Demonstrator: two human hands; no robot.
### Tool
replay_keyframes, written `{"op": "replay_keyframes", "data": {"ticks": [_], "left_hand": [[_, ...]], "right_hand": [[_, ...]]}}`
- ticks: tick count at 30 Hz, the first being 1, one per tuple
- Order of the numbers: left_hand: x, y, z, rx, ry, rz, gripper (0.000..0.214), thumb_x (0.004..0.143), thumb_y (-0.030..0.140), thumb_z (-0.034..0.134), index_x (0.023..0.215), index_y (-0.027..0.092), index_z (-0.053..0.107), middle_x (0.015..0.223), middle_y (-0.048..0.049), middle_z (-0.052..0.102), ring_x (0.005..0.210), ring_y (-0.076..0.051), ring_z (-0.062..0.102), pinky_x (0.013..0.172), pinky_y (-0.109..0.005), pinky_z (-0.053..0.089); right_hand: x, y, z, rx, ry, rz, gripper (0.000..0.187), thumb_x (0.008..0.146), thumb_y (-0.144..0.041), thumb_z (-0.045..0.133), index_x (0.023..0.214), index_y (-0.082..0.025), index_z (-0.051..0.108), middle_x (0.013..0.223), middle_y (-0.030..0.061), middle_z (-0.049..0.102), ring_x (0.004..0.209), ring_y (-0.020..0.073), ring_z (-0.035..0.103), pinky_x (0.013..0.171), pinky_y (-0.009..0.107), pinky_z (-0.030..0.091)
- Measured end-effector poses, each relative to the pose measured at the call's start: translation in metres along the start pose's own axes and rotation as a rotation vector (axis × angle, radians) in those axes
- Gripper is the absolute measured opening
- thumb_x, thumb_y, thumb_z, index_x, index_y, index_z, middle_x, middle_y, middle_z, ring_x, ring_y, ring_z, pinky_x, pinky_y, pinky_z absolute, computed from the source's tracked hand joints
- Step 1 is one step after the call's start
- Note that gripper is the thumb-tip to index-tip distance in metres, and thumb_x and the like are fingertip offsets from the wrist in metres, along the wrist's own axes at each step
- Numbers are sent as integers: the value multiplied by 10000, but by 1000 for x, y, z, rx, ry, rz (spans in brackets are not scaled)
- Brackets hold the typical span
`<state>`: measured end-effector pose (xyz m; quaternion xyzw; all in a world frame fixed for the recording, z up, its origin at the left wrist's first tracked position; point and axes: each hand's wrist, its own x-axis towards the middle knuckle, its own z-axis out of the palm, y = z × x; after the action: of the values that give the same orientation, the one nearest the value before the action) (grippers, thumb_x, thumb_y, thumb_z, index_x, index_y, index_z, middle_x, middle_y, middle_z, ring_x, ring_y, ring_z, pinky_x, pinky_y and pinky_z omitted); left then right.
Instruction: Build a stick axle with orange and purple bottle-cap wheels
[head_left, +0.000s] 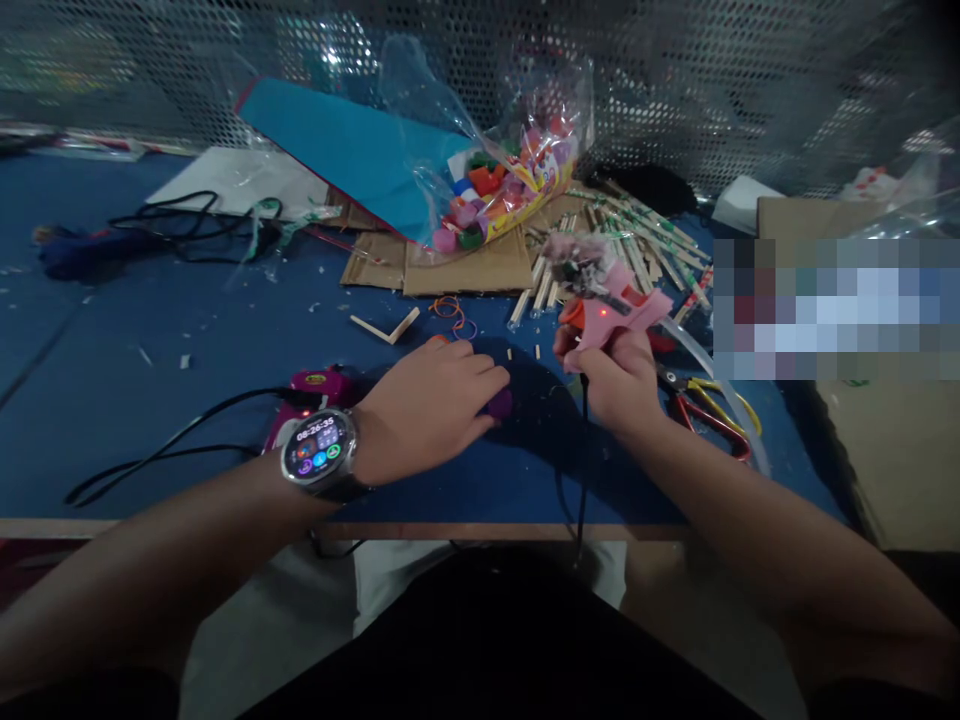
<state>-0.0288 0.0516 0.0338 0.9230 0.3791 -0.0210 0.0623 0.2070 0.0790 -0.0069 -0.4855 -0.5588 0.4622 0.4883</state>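
My right hand (626,385) grips a pink hot glue gun (611,310) with a lit red light. A long translucent glue stick (712,360) trails from its back, and a black cord hangs below. Something orange shows beside the gun, partly hidden by my fingers. My left hand (431,405), with a smartwatch (320,450) on its wrist, is low over the blue table, fingers curled around a small purple piece (499,403). Just beyond are orange and purple rubber bands (454,315), two joined wooden sticks (388,328) and tiny wooden bits (537,352).
A magenta glue gun (322,382) lies by my left wrist with its cord. Scissors (712,410) rest right of my right hand. Behind are cardboard (469,270), a bag of colourful caps (517,185), wooden sticks (637,235) and a blue sheet (345,145). A cardboard box (885,440) stands right.
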Motion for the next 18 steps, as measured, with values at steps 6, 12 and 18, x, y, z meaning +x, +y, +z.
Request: {"op": "replay_keyframes", "data": {"ticks": [6, 12, 18], "left_hand": [[1, 2, 5, -25, 43, 41, 185, 1057, 319, 705, 1158, 166, 726, 1133, -120, 773, 1091, -328, 694, 941, -458, 510], [0, 5, 8, -22, 88, 67, 167, 1051, 279, 674, 1150, 164, 742, 1080, -108, 779, 1040, -320, 701, 876, -447, 501], [-1, 3, 12, 1, 132, 75, 187, 1028, 330, 706, 1083, 159, 761, 975, -88, 763, 968, -326, 710, 828, -462, 481]], "right_hand": [[9, -9, -2, 125, 82, -30, 341, 626, -223, 638, 960, -292, 654, 817, 1, 632, 791, 223, 646, 677, 377, 523], [8, 1, 0, 102, 33, -7, 231, 658, -231, 649, 879, -272, 597, 759, -17, 635, 746, 202, 635, 704, 382, 519], [2, 11, 3, -4, -19, -22, 137, 692, -246, 638, 829, -250, 645, 774, -4, 678, 783, 213, 683, 733, 392, 516]]}}
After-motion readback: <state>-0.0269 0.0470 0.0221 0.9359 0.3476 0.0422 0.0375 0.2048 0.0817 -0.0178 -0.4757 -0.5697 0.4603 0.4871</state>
